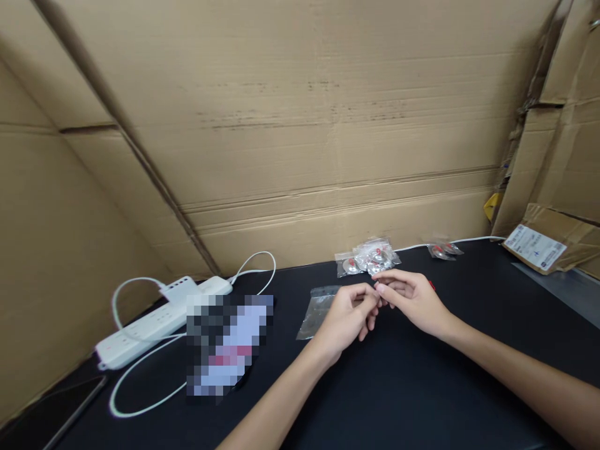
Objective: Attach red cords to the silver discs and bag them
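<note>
My left hand [349,315] and my right hand [412,299] meet over the black table [422,387], fingertips pinched together around something too small to make out. A hint of red shows at the right hand's far edge. An empty clear plastic bag [315,310] lies flat just left of my left hand. Behind the hands sits a pile of small clear bags [368,257] holding round silver and red parts. Another small bag [443,250] of the same kind lies further right.
A white power strip [154,322] with looping white cables lies at the left. A blurred-out object [227,344] sits beside it. Cardboard walls [300,125] enclose the table at the back and sides. A labelled cardboard box [539,247] is at the right, a dark flat device [56,409] at the bottom left.
</note>
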`<state>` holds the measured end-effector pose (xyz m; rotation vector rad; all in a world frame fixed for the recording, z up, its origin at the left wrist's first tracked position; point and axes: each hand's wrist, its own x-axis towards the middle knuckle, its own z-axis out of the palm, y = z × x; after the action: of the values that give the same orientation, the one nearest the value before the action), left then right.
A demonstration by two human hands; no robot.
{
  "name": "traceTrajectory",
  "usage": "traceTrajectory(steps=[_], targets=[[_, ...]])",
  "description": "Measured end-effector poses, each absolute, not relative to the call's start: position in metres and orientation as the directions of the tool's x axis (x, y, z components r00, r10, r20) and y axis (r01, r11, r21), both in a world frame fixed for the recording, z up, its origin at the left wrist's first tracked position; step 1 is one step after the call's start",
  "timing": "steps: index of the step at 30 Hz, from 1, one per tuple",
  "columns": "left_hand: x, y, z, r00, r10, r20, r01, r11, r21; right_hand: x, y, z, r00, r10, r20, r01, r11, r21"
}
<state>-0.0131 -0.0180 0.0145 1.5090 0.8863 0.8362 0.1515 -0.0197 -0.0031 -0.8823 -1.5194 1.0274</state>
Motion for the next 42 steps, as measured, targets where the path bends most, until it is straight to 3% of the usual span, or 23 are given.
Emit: traceTrajectory(steps=[4, 9, 12, 15, 21, 24, 29, 34, 39, 42], targets=[[-0.015, -0.016, 0.015, 0.431, 0.902, 0.031, 0.082, -0.073, 0.994, 0.154, -0.019, -0.004, -0.161, 0.897, 0.412, 0.068, 0.426, -0.902], [-0.015, -0.014, 0.019, 0.406, 0.911, 0.068, 0.036, -0.090, 0.995, 0.159, -0.027, 0.007, -0.178, 0.785, 0.593, 0.371, 0.612, -0.698], [-0.016, -0.014, 0.020, 0.317, 0.925, 0.208, 0.086, -0.247, 0.965, 0.162, -0.031, 0.011, -0.223, 0.701, 0.677, 0.475, 0.685, -0.553], [-0.017, -0.014, 0.019, 0.309, 0.900, 0.308, 0.222, -0.383, 0.897, 0.162, -0.032, 0.009, -0.276, 0.669, 0.691, 0.485, 0.717, -0.500], [-0.017, -0.013, 0.012, 0.432, 0.886, 0.168, 0.276, -0.307, 0.911, 0.159, -0.032, 0.011, -0.415, 0.648, 0.639, 0.447, 0.756, -0.477], [-0.019, -0.009, 0.008, 0.422, 0.895, 0.145, 0.351, -0.309, 0.884, 0.176, -0.022, 0.019, -0.386, 0.711, 0.587, 0.545, 0.690, -0.476], [-0.026, -0.006, 0.005, 0.367, 0.906, 0.211, 0.673, -0.415, 0.612, 0.234, 0.009, 0.023, -0.288, 0.896, 0.337, 0.843, 0.404, -0.356], [-0.027, -0.008, 0.003, 0.387, 0.900, 0.201, 0.796, -0.436, 0.419, 0.265, 0.023, 0.010, -0.227, 0.971, 0.077, 0.920, 0.240, -0.311], [-0.024, -0.010, 0.003, 0.385, 0.894, 0.228, 0.836, -0.443, 0.325, 0.258, 0.022, -0.001, -0.203, 0.978, 0.058, 0.925, 0.210, -0.315], [-0.024, -0.011, 0.002, 0.383, 0.888, 0.253, 0.843, -0.448, 0.299, 0.251, 0.020, -0.002, -0.243, 0.963, 0.121, 0.880, 0.271, -0.391]])
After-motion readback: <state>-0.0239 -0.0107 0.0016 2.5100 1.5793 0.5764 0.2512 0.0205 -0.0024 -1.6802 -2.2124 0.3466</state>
